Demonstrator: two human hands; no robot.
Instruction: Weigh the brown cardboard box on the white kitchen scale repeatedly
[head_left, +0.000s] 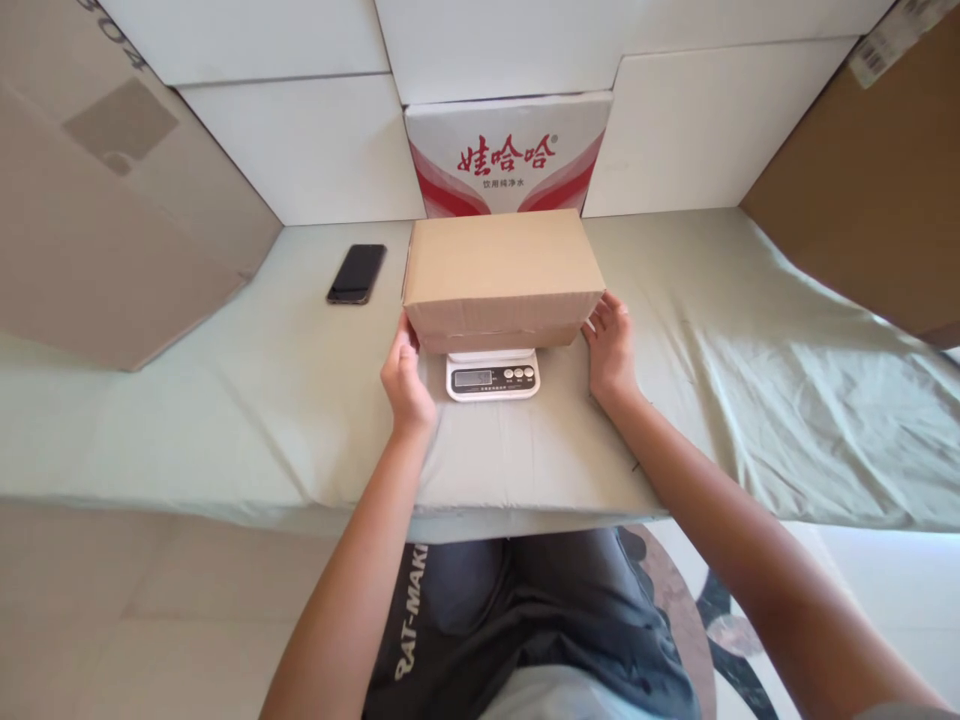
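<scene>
A brown cardboard box [502,262] rests over a small white digital scale [493,376], whose display and buttons show in front. At the box's left side, my left hand [409,380] holds the lower front corner, fingers partly hidden behind it. My right hand [611,345] grips the right side near the front corner, with fingertips against the cardboard. The scale's weighing plate is mostly covered by the box, and the digits on its display are too faint to read.
A dark smartphone [358,274] lies left of the box on the pale green cloth [300,430]. Behind stand white boxes [300,145] and a red-and-white printed carton [508,160]. Large brown cartons flank the surface at left [135,220] and right [870,190].
</scene>
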